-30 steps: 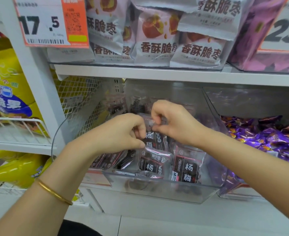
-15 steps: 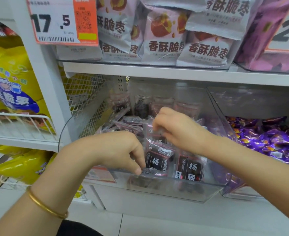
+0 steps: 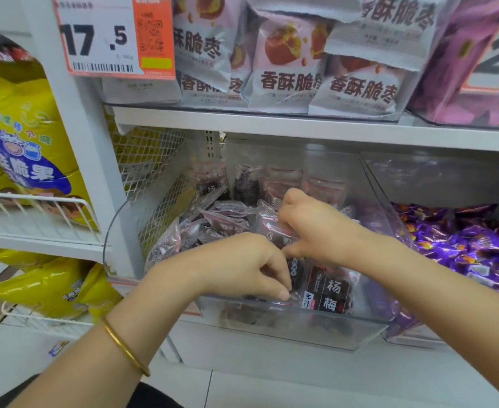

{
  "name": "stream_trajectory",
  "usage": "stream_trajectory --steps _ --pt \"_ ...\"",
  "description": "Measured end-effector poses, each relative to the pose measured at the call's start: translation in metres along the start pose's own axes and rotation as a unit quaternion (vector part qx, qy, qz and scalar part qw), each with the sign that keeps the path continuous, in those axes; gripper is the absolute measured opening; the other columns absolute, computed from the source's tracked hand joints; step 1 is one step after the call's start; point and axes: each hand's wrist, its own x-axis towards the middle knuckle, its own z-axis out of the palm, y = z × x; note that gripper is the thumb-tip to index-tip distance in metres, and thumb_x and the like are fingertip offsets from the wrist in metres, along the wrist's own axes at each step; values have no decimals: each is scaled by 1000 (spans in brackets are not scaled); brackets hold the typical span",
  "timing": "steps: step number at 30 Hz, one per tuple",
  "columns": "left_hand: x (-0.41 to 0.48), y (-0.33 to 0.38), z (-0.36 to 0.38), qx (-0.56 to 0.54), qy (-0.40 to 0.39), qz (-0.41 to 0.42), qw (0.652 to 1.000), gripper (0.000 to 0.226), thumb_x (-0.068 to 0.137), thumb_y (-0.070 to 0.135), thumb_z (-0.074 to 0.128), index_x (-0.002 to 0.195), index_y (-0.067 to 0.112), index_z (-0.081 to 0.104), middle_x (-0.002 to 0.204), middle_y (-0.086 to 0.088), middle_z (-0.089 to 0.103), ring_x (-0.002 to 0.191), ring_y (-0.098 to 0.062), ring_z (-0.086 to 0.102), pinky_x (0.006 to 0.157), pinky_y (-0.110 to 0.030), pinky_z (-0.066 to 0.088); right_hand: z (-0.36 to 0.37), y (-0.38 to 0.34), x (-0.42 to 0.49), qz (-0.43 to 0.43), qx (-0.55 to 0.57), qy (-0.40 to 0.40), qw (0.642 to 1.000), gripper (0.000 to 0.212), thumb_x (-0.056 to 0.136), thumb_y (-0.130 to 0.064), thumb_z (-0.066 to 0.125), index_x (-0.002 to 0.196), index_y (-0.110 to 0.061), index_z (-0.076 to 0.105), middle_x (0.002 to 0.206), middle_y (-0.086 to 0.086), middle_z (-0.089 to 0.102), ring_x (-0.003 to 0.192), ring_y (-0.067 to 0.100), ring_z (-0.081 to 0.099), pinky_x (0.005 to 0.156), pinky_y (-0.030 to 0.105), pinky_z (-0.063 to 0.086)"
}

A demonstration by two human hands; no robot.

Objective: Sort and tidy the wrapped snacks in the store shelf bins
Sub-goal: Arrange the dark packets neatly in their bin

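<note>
Inside clear bin (image 3: pixel 301 331), left hand (image 3: pixel 236 266) pinches dark packet (image 3: pixel 297 273); right hand (image 3: pixel 316 231), knuckles up, grips pink packet (image 3: pixel 272 231).

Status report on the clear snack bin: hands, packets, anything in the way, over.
Left hand pinches dark packet at clear bin front wall. Right hand grips second packet mid-bin. Loose packets heaped behind, nothing blocking.

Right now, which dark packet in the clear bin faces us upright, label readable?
The front-right packet, against the clear bin front wall, just right of the left hand. Its white characters read squarely; the packets behind lie jumbled and tilted.
</note>
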Motion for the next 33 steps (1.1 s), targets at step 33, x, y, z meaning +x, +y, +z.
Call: stream_trajectory --steps 33 --pt "-7 -9 -28 -66 258 -143 953 15 88 8 52 86 16 65 77 9 62 59 -9 62 52 -20 49 -11 -11 -16 -10 -10 -82 997 39 78 -42 69 80 -21 35 68 -8 39 76 23 48 61 33 38"
